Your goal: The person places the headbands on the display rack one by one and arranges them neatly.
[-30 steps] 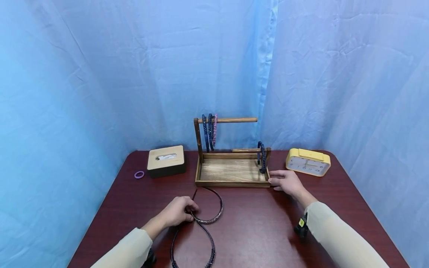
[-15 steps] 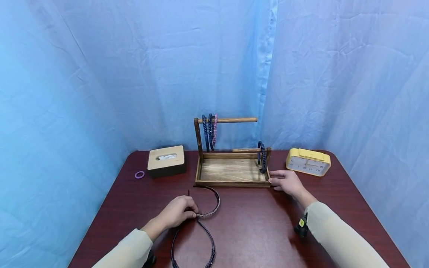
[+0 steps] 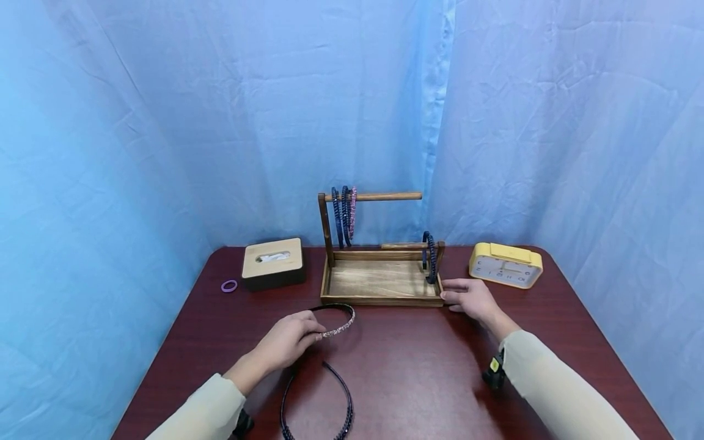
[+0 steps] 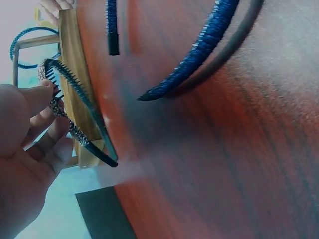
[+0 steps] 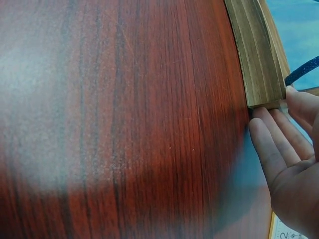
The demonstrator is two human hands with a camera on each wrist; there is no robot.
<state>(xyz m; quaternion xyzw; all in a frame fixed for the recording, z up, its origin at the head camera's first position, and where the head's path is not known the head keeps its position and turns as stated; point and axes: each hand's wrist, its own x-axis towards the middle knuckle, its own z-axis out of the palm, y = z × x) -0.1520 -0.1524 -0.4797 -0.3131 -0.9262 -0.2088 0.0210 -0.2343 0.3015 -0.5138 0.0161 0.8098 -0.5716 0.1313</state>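
My left hand [image 3: 288,339] pinches a sparkly headband [image 3: 340,330] between thumb and fingers, in front of the wooden rack [image 3: 379,301]. In the left wrist view, teeth line the inner side of this headband [image 4: 76,132]. Below that hand lies a dark blue headband [image 3: 349,400] on the table, partly out of the head view. My right hand [image 3: 472,299] touches the rack's front right corner, its fingers fairly straight. Two dark headbands and a pink headband [image 3: 353,214] hang from the upper bar. A dark blue headband [image 3: 431,260] hangs on the lower bar.
A tissue box [image 3: 273,263] stands left of the rack, and a purple ring [image 3: 228,286] lies farther left. To the right is a yellow clock [image 3: 506,265]. Blue curtains [image 3: 264,122] surround the table [image 3: 418,373] at the back and sides.
My left hand has lifted the sparkly headband off the table, turning it and moving it up toward the rack, away from the lower headband. My right hand stays at the rack's corner.
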